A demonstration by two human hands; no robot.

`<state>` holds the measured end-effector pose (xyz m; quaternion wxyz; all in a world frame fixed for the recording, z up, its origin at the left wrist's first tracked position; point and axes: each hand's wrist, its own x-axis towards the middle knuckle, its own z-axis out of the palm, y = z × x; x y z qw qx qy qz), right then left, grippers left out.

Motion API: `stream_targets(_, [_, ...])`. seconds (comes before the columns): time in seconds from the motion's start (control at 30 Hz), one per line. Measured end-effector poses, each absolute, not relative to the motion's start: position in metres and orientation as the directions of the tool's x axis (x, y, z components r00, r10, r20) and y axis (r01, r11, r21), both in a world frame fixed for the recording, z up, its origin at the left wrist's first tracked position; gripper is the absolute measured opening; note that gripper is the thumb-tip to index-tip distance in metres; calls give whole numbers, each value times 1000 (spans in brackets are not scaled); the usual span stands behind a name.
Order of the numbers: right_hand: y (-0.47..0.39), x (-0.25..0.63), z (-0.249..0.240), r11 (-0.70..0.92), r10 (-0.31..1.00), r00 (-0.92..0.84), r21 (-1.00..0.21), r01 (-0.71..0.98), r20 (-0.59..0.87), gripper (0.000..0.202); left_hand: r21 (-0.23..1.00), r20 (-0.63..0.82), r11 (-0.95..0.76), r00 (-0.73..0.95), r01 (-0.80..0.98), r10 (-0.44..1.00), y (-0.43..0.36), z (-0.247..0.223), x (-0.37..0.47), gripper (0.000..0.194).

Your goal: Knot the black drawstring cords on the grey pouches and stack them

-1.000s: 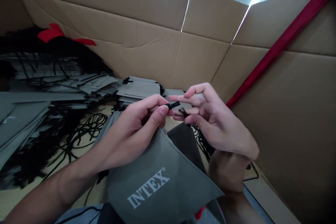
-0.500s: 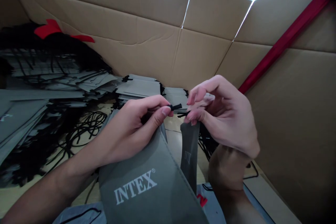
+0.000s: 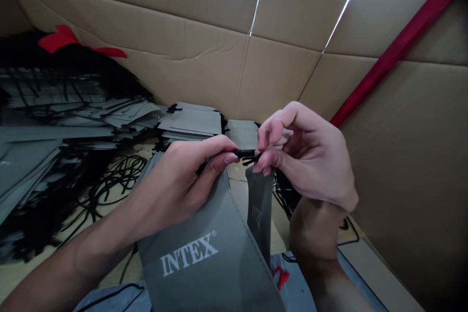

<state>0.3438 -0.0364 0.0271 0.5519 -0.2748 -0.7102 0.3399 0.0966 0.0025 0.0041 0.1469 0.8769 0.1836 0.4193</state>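
A grey INTEX sheet (image 3: 204, 273) hangs below my left hand (image 3: 193, 170), whose thumb and forefinger pinch a short black cord end (image 3: 245, 153) at its upper corner. Opposite, my right hand (image 3: 307, 156) pinches another black cord end, with a narrow grey INTEX piece (image 3: 260, 209) hanging beneath it. The two cord ends meet or overlap between my fingertips; whether they are joined I cannot tell. Something pale and thin shows between my right fingers, too small to name.
Stacks of grey pieces with black cords (image 3: 190, 119) stand at the back and left. Loose black cords (image 3: 120, 175) lie on the table. Cardboard walls (image 3: 183, 34) rise behind, crossed by a dark red strip (image 3: 395, 53) at right. A red scrap (image 3: 281, 278) lies low.
My hands have come slightly closer together, so the cord ends that stood apart now meet or overlap. The view has shifted a little.
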Motion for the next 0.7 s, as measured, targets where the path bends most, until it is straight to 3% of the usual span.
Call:
stream_targets(0.47, [-41,347,29,605,785,-259,-786,127,562,26,430,662,-872,576,232,480,1,4,92,25])
stream_targets(0.7, [-29,343,28,820,572,-440,-492,293,692,42,516,632,-840,586,170,507,2,6,94,30])
